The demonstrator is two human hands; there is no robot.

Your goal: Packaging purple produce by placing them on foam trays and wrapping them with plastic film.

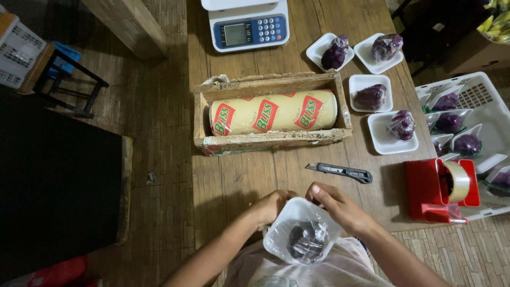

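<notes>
Both hands (305, 204) hold a film-wrapped tray (302, 231).

I am seeing my left hand (272, 206) curling behind the white foam tray (303, 229), so its fingertips are staying hidden behind the near-left rim. The fingers (323, 195) of my right hand (340, 207) are pinching the far rim, and the thumb is tucking out of sight beneath them. Under clear film, the dark purple vegetable (305, 240) is blurring; I cannot tell its kind. Both forearms are running off the bottom edge. Far beyond the fingers, the weighing scale (248, 24) is getting cut by the top edge. Right of the fingers, the white crate (481, 98) is running off the right edge.
</notes>
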